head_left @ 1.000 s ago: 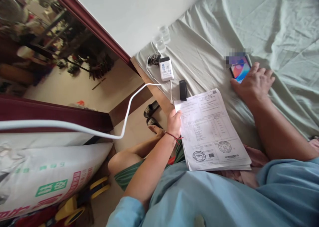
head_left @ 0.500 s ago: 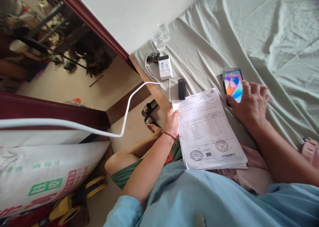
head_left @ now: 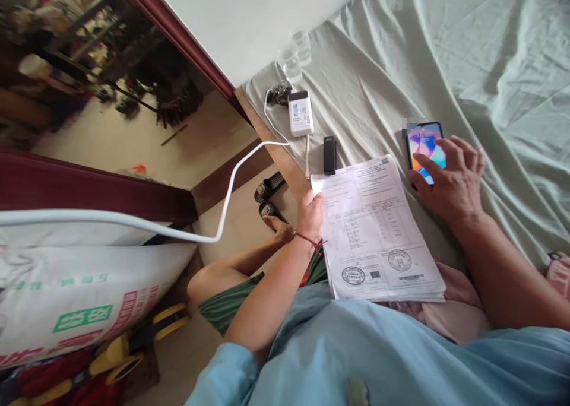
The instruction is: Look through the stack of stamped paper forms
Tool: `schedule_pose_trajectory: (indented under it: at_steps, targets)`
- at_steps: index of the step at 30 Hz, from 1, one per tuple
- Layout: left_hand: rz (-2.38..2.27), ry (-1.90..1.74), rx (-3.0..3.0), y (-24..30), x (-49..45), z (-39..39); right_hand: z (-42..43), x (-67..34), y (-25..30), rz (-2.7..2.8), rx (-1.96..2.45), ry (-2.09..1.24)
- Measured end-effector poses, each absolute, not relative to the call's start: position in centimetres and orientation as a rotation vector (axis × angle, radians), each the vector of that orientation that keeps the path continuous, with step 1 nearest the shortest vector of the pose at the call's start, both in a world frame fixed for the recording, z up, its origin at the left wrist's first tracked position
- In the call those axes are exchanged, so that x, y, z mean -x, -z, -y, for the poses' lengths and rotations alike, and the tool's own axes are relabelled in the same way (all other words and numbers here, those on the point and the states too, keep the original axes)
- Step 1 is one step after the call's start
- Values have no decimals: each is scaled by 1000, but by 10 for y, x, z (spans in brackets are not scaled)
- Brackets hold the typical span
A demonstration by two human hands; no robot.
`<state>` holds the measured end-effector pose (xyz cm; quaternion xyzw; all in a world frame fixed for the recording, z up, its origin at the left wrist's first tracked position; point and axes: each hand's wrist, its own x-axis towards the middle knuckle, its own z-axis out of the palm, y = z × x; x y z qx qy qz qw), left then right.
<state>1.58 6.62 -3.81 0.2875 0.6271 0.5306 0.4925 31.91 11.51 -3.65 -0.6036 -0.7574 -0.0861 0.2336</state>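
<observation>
My left hand [head_left: 310, 217] is closed on the left edge of a stack of printed papers [head_left: 365, 222], thumb on top. The top sheet carries a table and two round stamps, and the stack rests against my lap. To the right, a smartphone [head_left: 425, 148] lies face up on the sheet with its colourful screen lit. Over its lower right part is my right hand [head_left: 458, 177], fingers spread, with one fingertip at the screen and the thumb near the lower edge. Beyond the papers lies a small black rectangular object [head_left: 329, 155].
A white power bank-like box [head_left: 301, 114] with a short cable sits near the bed edge, beside keys [head_left: 279, 92] and clear cups [head_left: 290, 62]. A white cable [head_left: 155, 231] crosses the left side. Printed sacks [head_left: 89, 299] stand lower left; sandals [head_left: 269, 187] lie on the floor.
My right hand's fingers have shifted from the phone's sides to over its screen. My left hand keeps its hold on the papers. The view has moved slightly.
</observation>
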Motion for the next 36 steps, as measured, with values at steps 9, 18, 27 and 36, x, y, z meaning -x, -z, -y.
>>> schedule_pose_trajectory:
  at_steps: [9, 18, 27, 36]
  targets:
    - [-1533, -1283, -685, 38, -17, -67, -129, -345, 56, 1695, 1748, 571]
    - [-1631, -1295, -758, 39, -18, -69, -130, -348, 57, 1747, 1509, 510]
    - [-1580, -1284, -756, 42, -17, -69, -125, -338, 46, 1858, 1419, 405]
    - [-1589, -1282, -781, 42, -17, -70, -114, -325, 36, 1947, 1644, 245]
